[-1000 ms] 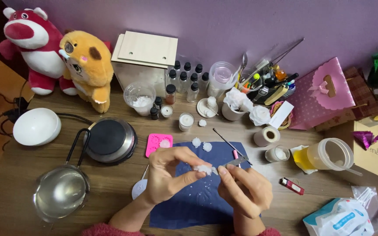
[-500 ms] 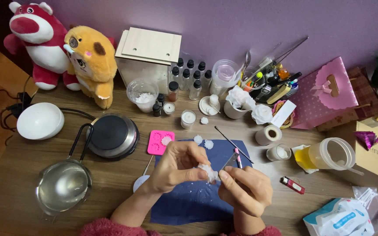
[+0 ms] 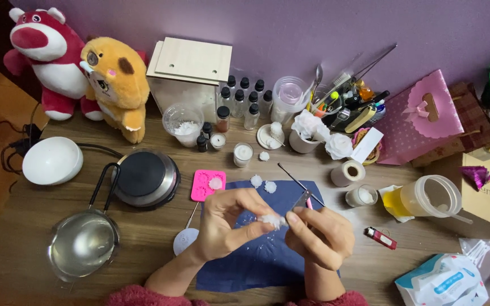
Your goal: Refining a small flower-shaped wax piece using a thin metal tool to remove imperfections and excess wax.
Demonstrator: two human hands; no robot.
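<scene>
White lump (image 3: 270, 220) partly hidden by hands; blue-white packet (image 3: 443, 280) cut by edge.

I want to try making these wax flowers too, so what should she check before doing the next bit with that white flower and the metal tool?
1. White flower piece pinched firmly in the left hand: ok, fingertips close on it.
2. Metal tool gripped in the right hand: ok, its tip sits beside the flower.
3. Work held over the blue mat to catch crumbs: ok, white bits already lie there.
4. Pink mould within reach: ok, just beyond the mat.
5. Pan and hot plate away from the elbows: ok, off to the left.
6. Hot plate switched off: cannot tell.
</scene>
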